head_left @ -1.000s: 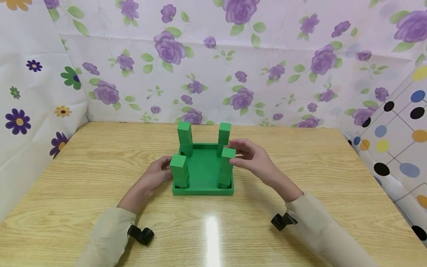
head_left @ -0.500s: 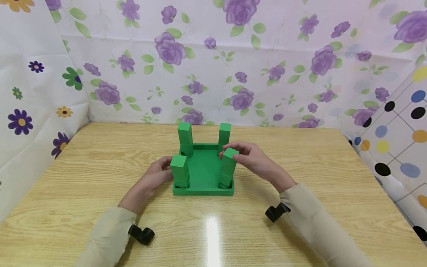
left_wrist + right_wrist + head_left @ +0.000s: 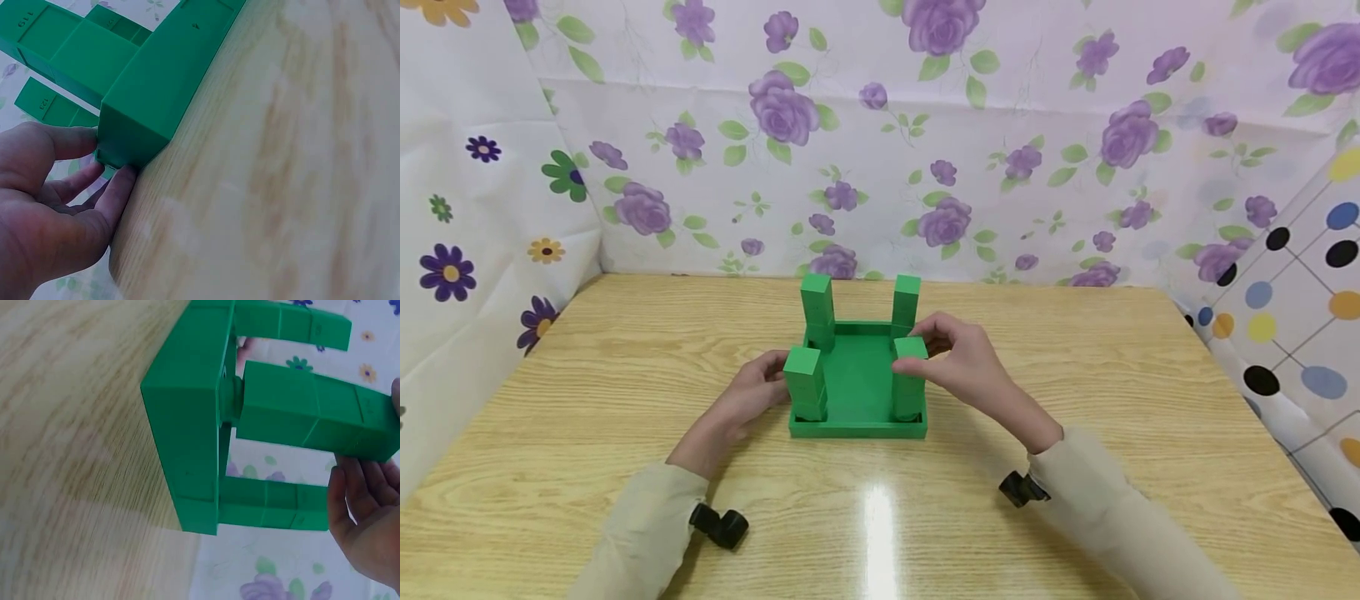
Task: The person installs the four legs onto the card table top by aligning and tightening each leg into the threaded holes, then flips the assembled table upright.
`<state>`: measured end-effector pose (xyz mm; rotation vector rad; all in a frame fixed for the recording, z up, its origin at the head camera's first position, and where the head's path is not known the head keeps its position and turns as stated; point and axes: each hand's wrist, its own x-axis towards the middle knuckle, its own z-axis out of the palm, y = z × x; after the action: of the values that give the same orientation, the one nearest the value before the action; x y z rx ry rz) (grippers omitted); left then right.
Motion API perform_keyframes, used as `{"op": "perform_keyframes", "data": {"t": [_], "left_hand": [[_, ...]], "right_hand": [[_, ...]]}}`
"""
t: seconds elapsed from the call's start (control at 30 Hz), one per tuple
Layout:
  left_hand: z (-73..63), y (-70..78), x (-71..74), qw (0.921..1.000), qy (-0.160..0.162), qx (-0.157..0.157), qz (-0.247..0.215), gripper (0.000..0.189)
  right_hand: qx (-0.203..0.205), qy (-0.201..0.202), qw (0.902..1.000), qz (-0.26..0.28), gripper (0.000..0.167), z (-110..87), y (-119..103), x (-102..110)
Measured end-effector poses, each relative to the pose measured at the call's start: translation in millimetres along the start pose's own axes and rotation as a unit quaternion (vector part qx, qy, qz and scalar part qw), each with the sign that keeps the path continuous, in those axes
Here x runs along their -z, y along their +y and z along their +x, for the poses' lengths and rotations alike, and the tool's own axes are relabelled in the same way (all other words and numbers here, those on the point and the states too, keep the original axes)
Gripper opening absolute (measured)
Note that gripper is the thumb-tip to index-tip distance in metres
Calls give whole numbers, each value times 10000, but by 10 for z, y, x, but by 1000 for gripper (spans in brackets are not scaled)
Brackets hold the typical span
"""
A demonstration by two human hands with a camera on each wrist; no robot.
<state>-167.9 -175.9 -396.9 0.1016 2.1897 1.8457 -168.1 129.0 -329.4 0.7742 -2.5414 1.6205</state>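
A shallow green tray (image 3: 857, 431) lies on the table with a square green post at each corner. My right hand (image 3: 966, 358) grips the top of the near-right post (image 3: 908, 402), thumb across its near face. In the right wrist view a short round peg (image 3: 231, 399) shows between that post's base and the tray. My left hand (image 3: 756, 387) holds the tray's left side, its fingertips at the wall's upper and lower edges in the left wrist view. The near-left post (image 3: 806, 387), far-left post (image 3: 817, 308) and far-right post (image 3: 906, 302) stand upright.
The wooden table (image 3: 662, 350) extends around the tray on all sides. Behind it hangs a cloth (image 3: 865, 150) with purple flowers, with more patterned cloth at the left and right. A black wrist camera (image 3: 718, 525) sits on the left sleeve, another (image 3: 1022, 489) on the right.
My right hand, at first loosely at the near-right post, has closed on it. The post tilted right half a second ago and now stands straighter. The left hand stays at the tray.
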Motion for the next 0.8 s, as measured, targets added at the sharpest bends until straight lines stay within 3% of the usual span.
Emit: {"op": "perform_keyframes", "data": {"t": [0.27,0.43,0.6,0.8], "left_hand": [[3,-18,8,10000,-8,8,-59,43],[1,-29,10,10000,-36,7,-86,43],[1,-16,-1,10000,-18,1,-74,42],[3,-15,-2,10000,-8,-11,-39,43]], "right_hand": [[111,237,9983,-514,33,-49,-75,-55],[0,50,9994,-349,35,-56,-49,-51],[-124,-686,9963,503,43,-44,72,53],[243,-1783,9674,1782,43,5,227,210]]}}
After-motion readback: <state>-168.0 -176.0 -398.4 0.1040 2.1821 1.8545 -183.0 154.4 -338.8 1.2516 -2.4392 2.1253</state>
